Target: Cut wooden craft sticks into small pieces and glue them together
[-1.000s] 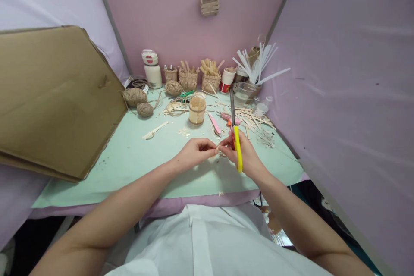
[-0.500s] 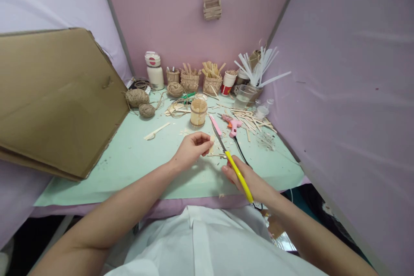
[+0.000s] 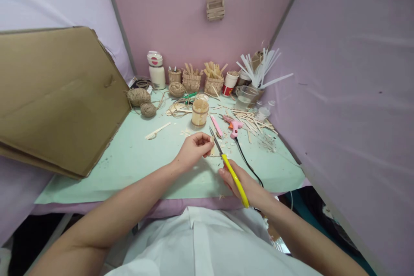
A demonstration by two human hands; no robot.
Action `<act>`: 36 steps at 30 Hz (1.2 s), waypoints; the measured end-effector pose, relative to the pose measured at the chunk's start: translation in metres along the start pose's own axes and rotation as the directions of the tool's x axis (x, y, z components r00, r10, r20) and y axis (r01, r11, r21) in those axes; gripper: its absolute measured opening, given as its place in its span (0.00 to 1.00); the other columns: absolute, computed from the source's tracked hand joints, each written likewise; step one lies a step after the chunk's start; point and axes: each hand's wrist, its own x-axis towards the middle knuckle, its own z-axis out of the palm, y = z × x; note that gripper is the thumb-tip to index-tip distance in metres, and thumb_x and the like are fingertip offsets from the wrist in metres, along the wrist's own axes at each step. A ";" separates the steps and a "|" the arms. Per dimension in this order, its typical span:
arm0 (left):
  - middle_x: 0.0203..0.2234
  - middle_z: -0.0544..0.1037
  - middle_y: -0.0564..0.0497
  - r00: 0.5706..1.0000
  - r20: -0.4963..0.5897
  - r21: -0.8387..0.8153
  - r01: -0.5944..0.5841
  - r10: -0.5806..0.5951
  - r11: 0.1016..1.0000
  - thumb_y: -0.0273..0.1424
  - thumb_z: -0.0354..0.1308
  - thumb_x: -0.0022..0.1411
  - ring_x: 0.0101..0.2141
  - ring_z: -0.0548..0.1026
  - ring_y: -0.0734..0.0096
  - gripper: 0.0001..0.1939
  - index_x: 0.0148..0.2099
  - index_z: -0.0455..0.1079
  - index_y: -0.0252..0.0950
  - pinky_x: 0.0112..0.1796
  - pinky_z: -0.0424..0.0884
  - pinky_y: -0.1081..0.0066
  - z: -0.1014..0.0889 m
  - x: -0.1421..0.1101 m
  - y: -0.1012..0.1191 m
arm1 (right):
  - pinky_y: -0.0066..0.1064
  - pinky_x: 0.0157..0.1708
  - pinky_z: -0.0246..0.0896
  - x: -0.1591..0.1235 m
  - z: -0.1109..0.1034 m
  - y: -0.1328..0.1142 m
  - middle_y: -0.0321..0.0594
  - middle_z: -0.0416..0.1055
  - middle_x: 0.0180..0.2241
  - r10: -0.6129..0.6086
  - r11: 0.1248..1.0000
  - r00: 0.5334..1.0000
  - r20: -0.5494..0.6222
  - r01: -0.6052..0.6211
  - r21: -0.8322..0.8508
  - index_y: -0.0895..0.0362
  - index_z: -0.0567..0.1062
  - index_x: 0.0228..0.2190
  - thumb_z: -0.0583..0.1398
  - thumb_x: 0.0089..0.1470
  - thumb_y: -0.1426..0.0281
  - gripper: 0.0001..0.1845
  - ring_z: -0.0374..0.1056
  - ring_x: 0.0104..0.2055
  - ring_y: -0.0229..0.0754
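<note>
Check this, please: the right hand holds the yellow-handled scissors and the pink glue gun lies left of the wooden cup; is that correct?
Not quite: the head view shows the glue gun right of the cup; the right hand does hold the scissors.

The right hand point(image 3: 235, 177) holds yellow-handled scissors point(image 3: 233, 176) beside the left hand point(image 3: 197, 148).

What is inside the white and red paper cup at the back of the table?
Thin wooden sticks stand in the white and red paper cup, their tops showing; its wall hides the rest.

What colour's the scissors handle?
The scissors handle is bright yellow where it shows, clearest in the head view.
</note>
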 end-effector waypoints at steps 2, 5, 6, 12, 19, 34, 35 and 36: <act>0.16 0.66 0.58 1.000 -0.013 0.001 0.004 -0.004 1.000 0.31 0.59 0.51 0.18 0.63 0.81 0.08 0.30 0.65 0.33 0.22 0.59 0.77 0.001 0.000 0.000 | 0.27 0.22 0.49 0.000 0.000 -0.001 0.30 0.56 0.21 0.015 1.000 1.000 0.000 -0.015 0.000 0.54 0.58 0.28 0.49 0.57 0.54 0.17 0.53 0.23 0.36; 0.16 0.66 0.58 1.000 -0.020 -0.011 0.002 -0.003 1.000 0.31 0.59 0.50 0.17 0.63 0.81 0.08 0.30 0.65 0.33 0.22 0.59 0.78 0.002 0.000 0.001 | 0.27 0.22 0.50 0.001 0.001 -0.001 0.31 0.57 0.22 0.020 1.000 1.000 0.000 -0.020 0.018 0.54 0.58 0.28 0.50 0.56 0.54 0.17 0.54 0.23 0.36; 0.16 0.66 0.58 1.000 -0.021 -0.014 0.003 -0.004 1.000 0.31 0.59 0.50 0.18 0.63 0.81 0.08 0.29 0.65 0.33 0.22 0.59 0.78 0.002 -0.001 0.001 | 0.27 0.22 0.51 0.002 0.001 0.000 0.31 0.57 0.22 0.019 0.999 1.000 0.000 -0.019 0.029 0.54 0.59 0.28 0.50 0.56 0.53 0.17 0.54 0.23 0.36; 0.15 0.66 0.58 0.999 -0.044 -0.024 0.018 -0.020 1.000 0.31 0.58 0.49 0.17 0.62 0.81 0.07 0.28 0.63 0.34 0.21 0.59 0.77 0.005 -0.001 0.001 | 0.27 0.20 0.50 0.004 0.006 0.003 0.30 0.55 0.20 0.025 0.998 1.000 -0.013 -0.024 0.063 0.54 0.59 0.27 0.52 0.54 0.51 0.19 0.53 0.22 0.36; 0.15 0.66 0.58 0.998 -0.052 -0.040 0.026 -0.028 0.999 0.31 0.58 0.49 0.17 0.63 0.81 0.07 0.28 0.63 0.34 0.21 0.59 0.77 0.006 -0.001 0.000 | 0.27 0.21 0.51 0.006 0.007 0.004 0.30 0.55 0.20 0.030 0.998 1.000 -0.002 -0.030 0.051 0.54 0.59 0.27 0.50 0.55 0.51 0.20 0.53 0.22 0.36; 0.15 0.66 0.58 0.998 -0.050 -0.010 0.042 -0.042 0.999 0.31 0.58 0.48 0.17 0.62 0.81 0.07 0.28 0.64 0.34 0.21 0.58 0.78 0.006 -0.002 0.001 | 0.27 0.21 0.52 0.004 0.006 0.006 0.30 0.54 0.22 0.043 0.997 0.999 -0.002 -0.043 0.064 0.54 0.58 0.27 0.51 0.56 0.53 0.18 0.53 0.23 0.35; 0.15 0.66 0.58 0.998 -0.051 -0.011 0.046 -0.046 0.999 0.31 0.58 0.48 0.17 0.62 0.81 0.07 0.28 0.64 0.34 0.21 0.58 0.78 0.006 -0.002 0.001 | 0.27 0.21 0.51 0.004 0.006 0.004 0.30 0.54 0.21 0.054 0.996 0.999 -0.002 -0.053 0.067 0.54 0.58 0.27 0.51 0.56 0.53 0.18 0.52 0.22 0.35; 0.15 0.66 0.58 0.997 -0.052 -0.012 0.049 -0.050 0.999 0.31 0.58 0.48 0.17 0.62 0.81 0.07 0.28 0.64 0.34 0.21 0.58 0.78 0.006 -0.002 0.002 | 0.27 0.20 0.51 0.003 0.005 0.002 0.29 0.54 0.21 0.068 0.995 0.998 0.000 -0.067 0.073 0.54 0.57 0.26 0.50 0.56 0.53 0.18 0.52 0.21 0.35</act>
